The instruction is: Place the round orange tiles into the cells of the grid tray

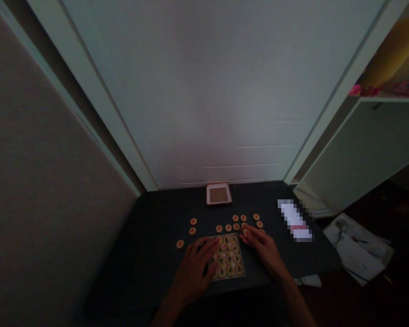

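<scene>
A shallow square box (243,268) near the front of the dark table holds rows of round xiangqi pieces with dark characters. My left hand (195,267) lies over the box's left side, its fingers stretched out and covering part of the left column. To the right of the box, my right hand (267,252) has its fingers closed around a red-marked xiangqi piece (246,232). Several more red-marked pieces (228,227) lie loose behind the box and around my right fingertips. Three others, including one piece (180,244), are to the left of my left hand.
At the back of the dark table (150,240) stands a shallow box lid (218,195) with a pale rim, near the white panel (221,91). A pixelated bright object (295,220) lies on the right. Papers (359,247) are beyond the table's right edge.
</scene>
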Available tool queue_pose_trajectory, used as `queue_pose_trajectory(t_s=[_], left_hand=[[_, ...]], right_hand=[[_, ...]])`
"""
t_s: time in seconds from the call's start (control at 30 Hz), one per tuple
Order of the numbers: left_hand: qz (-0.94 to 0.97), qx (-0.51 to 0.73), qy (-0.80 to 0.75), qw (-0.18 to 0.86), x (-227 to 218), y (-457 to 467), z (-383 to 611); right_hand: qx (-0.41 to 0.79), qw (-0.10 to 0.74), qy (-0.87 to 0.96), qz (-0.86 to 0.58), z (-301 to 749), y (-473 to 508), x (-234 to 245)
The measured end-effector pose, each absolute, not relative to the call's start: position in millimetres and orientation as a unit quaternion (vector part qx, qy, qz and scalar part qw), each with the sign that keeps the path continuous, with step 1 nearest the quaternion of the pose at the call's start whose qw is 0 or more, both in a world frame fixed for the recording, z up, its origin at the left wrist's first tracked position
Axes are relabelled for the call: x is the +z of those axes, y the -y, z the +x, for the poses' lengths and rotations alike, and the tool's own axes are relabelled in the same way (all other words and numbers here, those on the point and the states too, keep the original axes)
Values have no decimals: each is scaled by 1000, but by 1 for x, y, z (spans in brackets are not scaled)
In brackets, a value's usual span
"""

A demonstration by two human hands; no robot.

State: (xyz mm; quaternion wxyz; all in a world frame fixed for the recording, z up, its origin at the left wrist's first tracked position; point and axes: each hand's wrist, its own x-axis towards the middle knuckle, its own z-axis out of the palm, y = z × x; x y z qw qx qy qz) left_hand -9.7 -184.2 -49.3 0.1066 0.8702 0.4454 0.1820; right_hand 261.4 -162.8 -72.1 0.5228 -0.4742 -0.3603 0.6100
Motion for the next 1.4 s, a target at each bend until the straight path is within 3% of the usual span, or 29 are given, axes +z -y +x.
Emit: queue_pose_trajectory(t_s=[0.73,1.4], left_hand=[[870,184,-443,113,-52,183,-10],[874,182,-439,105,-54,184,-11]], right_hand=[[614,539,343,-463,266,162,-83],[540,492,407,-548,267,166,-75]])
